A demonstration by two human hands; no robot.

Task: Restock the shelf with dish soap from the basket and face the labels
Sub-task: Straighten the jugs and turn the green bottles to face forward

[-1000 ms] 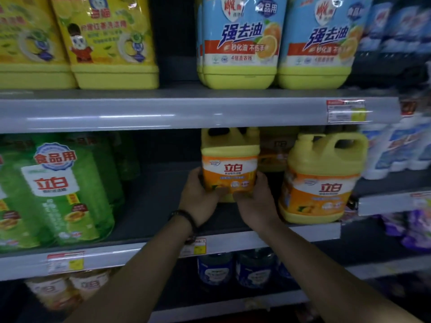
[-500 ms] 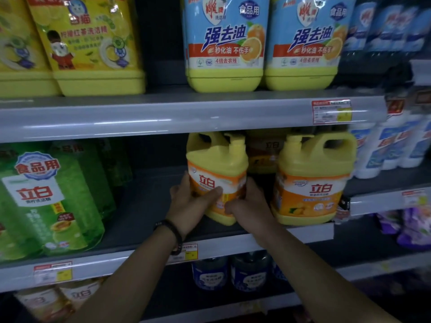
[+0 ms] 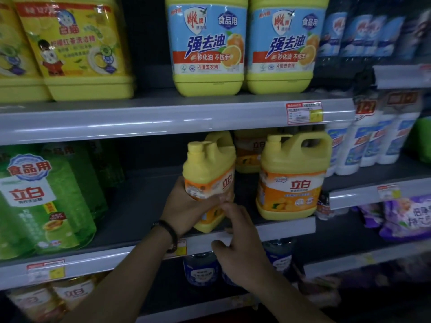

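Where the two long grey boards run across the view, the upper shelf (image 3: 140, 117) carries the biggest containers: two yellow jugs with blue labels (image 3: 208, 47) side by side and touching, and to their left, past a gap, yellow jugs with lemon-printed labels (image 3: 77, 50). On the middle shelf (image 3: 121, 213) stand green jugs (image 3: 39, 201) at the left and, well apart from them, a yellow dish soap jug (image 3: 291, 178), upright at the front edge with its orange label facing outward and its handle to the right. Another of the same kind (image 3: 249, 152) stands in the dark behind it, and white bottles (image 3: 363, 145) fill the next bay to the right. Just left of the front jug is the held soap jug (image 3: 210, 173), tilted slightly, its label turned to the right so the brand name shows side on; its base is at the shelf's front edge, though contact there cannot be told. The left grip (image 3: 186, 210) is wrapped round the lower left of this jug, thumb across the front. The right grip (image 3: 240, 241) is loose and unclenched below it, its fingertips (image 3: 225, 205) touching the jug's lower front corner. A dark wristband (image 3: 170, 231) circles the left wrist. A red and yellow price tag (image 3: 304, 110) sits on the upper shelf's lip.
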